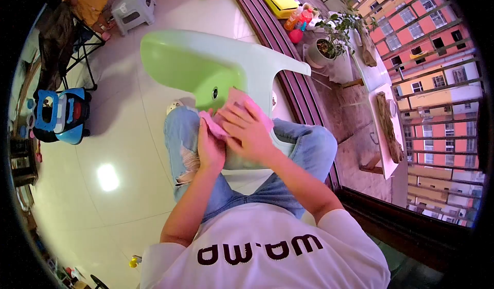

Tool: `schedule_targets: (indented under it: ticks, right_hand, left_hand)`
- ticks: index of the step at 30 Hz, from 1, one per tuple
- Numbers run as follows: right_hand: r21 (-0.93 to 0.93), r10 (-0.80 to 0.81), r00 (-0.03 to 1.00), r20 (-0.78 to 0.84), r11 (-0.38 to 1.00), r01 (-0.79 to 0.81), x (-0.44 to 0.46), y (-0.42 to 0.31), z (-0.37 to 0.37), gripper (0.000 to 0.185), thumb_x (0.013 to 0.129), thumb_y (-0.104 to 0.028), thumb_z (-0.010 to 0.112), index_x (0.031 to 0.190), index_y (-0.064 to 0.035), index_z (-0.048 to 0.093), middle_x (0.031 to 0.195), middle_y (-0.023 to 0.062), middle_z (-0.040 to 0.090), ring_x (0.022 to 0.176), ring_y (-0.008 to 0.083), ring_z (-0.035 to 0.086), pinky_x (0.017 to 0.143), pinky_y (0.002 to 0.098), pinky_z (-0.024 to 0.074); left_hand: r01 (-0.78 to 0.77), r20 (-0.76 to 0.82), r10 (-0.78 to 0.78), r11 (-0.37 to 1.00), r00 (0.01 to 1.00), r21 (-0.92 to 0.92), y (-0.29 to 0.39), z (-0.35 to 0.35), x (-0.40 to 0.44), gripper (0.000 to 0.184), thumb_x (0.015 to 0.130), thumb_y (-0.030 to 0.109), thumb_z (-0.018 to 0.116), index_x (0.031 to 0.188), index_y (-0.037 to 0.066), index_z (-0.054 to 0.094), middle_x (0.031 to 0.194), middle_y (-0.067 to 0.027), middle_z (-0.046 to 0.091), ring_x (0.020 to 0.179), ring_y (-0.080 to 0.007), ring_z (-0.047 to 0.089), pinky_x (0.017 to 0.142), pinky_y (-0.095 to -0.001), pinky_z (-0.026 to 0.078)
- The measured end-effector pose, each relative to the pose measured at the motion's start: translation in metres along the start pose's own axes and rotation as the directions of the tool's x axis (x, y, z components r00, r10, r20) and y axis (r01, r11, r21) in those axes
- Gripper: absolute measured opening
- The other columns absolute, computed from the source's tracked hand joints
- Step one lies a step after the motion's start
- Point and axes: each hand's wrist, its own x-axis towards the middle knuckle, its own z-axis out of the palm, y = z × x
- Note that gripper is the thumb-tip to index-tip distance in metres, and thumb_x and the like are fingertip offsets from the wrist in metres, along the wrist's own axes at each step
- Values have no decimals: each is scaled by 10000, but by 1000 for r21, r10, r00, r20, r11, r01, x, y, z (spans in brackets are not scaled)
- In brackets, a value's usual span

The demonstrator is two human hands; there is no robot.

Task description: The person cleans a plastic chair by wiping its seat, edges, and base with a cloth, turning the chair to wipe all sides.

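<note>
A pink cloth (237, 97) is held between my two hands over my lap. My left hand (211, 147) is closed on the cloth's lower left edge. My right hand (247, 129) lies over the cloth, its fingers bent against it and pointing up and left. Just beyond the hands, a green and white plastic seat or basin (180, 57) lies tilted between my knees, with a round drain-like hole in its green inside. Part of its near end is hidden by my hands.
A blue toy car (72, 115) and a folding chair stand at the left, a grey stool (134, 10) behind them. At the right are a dark sliding-door track (301, 96), a potted plant (320, 52), a white bench (383, 134) and railings.
</note>
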Motion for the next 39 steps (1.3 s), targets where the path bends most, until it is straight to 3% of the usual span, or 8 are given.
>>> schedule_targets:
  ticks: [14,19,22,27,28,29,33,39]
  right_hand:
    - [150,522,834,-177,852,-502,42,181,-37,359,928,-302,523,1230,-109,546,1182,201,587,1078,357,569,911,417,442]
    - [-373,877,473,-86,412,-831,-28,242,-107,660,889,-627,356,1222,-101,575,1144,227,605,1106,387,559,947,482,411]
    - [-501,787,606,-120,479,-721,-92,295,-127,516,930,-458,451,1154,-14,588,1104,245,616,1040,381,585,906,475,427]
    - [645,861,438,-258,491,-586,-57,165,-133,341,976,-345,479,996,-17,569,844,20,554,775,122,462,673,283,423]
    - [477,904,416,-101,411,-777,-41,115,-131,401,996,-349,409,1209,-27,517,1076,71,581,1019,187,530,862,334,428]
    - [458,757,588,-287,647,-610,-84,148,-84,296,983,-301,475,1044,-28,571,868,31,560,798,129,499,723,317,443]
    - [-30,428,902,65,904,-427,-67,-1,7,383,951,-278,471,1220,-10,517,1299,164,441,1234,275,377,1031,416,270]
    - [69,369,913,-172,929,-363,-14,13,11,460,943,-250,465,1350,-37,437,1432,172,387,1359,376,291,1124,490,146]
  left_hand:
    - [-56,98,35,973,995,226,-4,-7,4,598,1007,404,293,1454,18,201,1506,-177,229,1382,-276,243,1153,-368,159]
    - [-11,42,0,966,999,260,-3,-2,3,586,1009,395,282,1452,19,210,1503,-180,231,1380,-272,248,1152,-357,163]
    - [-15,55,2,968,999,251,-4,-4,4,578,1011,389,274,1446,12,223,1494,-176,256,1372,-268,264,1149,-351,173]
    - [-22,88,1,970,996,244,-3,-3,3,569,1014,378,266,1439,1,235,1485,-168,279,1370,-266,270,1148,-352,175]
    - [-21,93,-1,971,996,237,-1,-1,1,569,1014,376,265,1439,0,236,1489,-163,276,1376,-268,261,1150,-358,172]
    - [-20,93,-2,971,996,239,-1,0,0,569,1014,376,265,1439,0,236,1489,-163,276,1376,-268,261,1150,-358,172]
    - [-171,206,98,911,974,375,-7,1,-7,574,1010,390,281,1462,44,211,1507,-158,248,1397,-261,219,1150,-370,147]
    - [-413,368,234,731,900,543,-22,-4,-5,815,939,548,383,1488,38,62,1549,-154,84,1422,-284,129,1149,-391,88]
